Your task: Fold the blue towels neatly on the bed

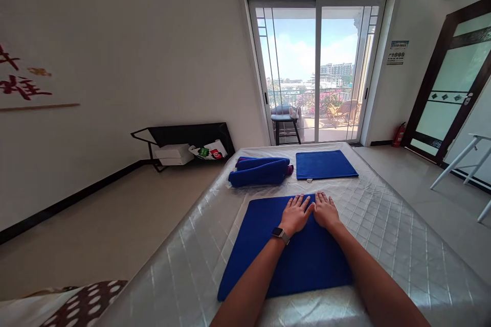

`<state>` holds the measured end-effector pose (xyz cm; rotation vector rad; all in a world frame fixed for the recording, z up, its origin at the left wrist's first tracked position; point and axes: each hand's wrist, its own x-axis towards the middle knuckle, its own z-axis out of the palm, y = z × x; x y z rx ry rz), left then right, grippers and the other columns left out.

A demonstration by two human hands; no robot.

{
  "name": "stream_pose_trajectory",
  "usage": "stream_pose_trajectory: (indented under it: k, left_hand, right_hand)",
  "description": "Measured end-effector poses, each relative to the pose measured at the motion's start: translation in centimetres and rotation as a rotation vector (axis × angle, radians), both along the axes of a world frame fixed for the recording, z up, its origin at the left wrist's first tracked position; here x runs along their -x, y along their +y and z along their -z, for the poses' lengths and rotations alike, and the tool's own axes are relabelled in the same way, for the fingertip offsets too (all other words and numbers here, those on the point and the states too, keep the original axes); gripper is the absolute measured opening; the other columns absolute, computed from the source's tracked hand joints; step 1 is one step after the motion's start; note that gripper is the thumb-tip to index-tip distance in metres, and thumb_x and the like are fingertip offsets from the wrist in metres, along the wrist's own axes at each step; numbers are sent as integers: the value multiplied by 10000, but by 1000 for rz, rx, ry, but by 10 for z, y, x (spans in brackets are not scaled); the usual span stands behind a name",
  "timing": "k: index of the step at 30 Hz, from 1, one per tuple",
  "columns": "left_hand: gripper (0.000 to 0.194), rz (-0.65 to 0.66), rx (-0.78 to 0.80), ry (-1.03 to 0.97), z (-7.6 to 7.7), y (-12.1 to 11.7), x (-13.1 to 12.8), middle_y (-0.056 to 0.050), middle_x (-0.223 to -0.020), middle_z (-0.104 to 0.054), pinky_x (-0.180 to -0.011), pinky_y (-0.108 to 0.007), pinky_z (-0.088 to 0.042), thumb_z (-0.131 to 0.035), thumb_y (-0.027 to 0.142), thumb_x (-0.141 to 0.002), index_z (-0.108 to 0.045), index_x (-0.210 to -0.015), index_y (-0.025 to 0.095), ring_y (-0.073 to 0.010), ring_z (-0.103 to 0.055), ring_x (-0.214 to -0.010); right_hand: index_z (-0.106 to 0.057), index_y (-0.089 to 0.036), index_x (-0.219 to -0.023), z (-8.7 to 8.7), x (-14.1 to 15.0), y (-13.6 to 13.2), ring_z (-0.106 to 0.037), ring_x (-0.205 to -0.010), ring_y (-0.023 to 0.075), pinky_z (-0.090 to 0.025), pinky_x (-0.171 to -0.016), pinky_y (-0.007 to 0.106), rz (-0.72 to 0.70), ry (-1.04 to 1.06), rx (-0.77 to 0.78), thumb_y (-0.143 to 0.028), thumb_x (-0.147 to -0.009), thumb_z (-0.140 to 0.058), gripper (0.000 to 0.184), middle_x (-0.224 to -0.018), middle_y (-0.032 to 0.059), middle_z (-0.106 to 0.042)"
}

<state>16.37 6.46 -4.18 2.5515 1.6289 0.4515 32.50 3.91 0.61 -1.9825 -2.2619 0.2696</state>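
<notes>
A: Quick, what're the fingers doing?

B: L hand (295,215) & R hand (326,210) both palm-down, fingers straight & loose, nothing gripped. Thumbs touching or v. close, can't tell which

A: On what?

B: Royal-blue cloth (245,250), spread flat, lower ctr of frame, corners squared. Hands sit nr its far edge. Smartwatch (278,233) on L wrist

A: So which step?

B: Prob smoothing it, i.e. pressing out creases. I'd say next move calls for light, even pressure, palms sliding apart twd the side edges w/o dragging the cloth askew

A: Around it?

B: Folded blue bundle (261,172) w/ purple at its rt end, just above ctr; 2nd blue cloth (326,165) flat to its rt, small white tag (309,180) on near edge. All on a shiny quilted mattress (387,230)

A: Further out?

B: Sliding glass door (317,71) upper rt of ctr, black rack (184,135) mid-left w/ white box (173,154), fire extinguisher (399,135) far rt
</notes>
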Motion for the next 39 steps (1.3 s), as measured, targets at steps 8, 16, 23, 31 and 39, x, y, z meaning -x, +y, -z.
stream_pose_trajectory:
  k: [8, 16, 23, 31, 39]
  left_hand:
    - [579, -339, 60, 28, -14, -23, 135, -168, -1589, -399, -1194, -553, -264, -295, 480, -1033, -433, -1513, 188, -342, -322, -1489]
    - [622, -357, 60, 30, -9, -24, 153, -164, -1608, -365, -1209, -471, -254, -302, 514, -1025, -400, -1518, 148, -292, -307, -1501]
    - [652, -384, 82, 37, -12, -26, 148, -154, -1623, -332, -1224, -454, -217, -243, 522, -1031, -362, -1541, 134, -274, -273, -1516]
    - [691, -403, 53, 85, -28, -19, 126, -180, -1570, -421, -1193, -571, -253, -182, 555, -1022, -414, -1516, 131, -354, -343, -1476]
    - [421, -14, -89, 79, -12, -4, 9, -110, -1395, -570, -1011, -519, -504, -604, 431, -967, -572, -1327, 215, -270, -594, -1199]
  right_hand:
    - [-265, -66, -1584, 0, 1, -1, -145, -1544, 184, -103, -1243, 404, 23, 37, 6, -327, -1036, -217, 609, -1644, 133, -268]
    - [-255, -46, -1582, -3, 1, -4, -161, -1541, 193, -134, -1238, 410, 31, -37, 18, -331, -1038, -202, 616, -1645, 140, -257]
    - [-247, -84, -1593, 0, -3, -5, -149, -1543, 189, -116, -1235, 415, 23, -43, 13, -375, -1043, -189, 625, -1654, 130, -237]
    - [-207, -52, -1595, -3, -1, -2, -108, -1549, 173, -73, -1242, 382, 23, -25, 41, -365, -1040, -186, 637, -1662, 119, -209]
    - [-218, -94, -1603, 12, -6, 1, -124, -1548, 199, -110, -1238, 419, -21, -41, -2, -335, -1028, -214, 623, -1661, 117, -222]
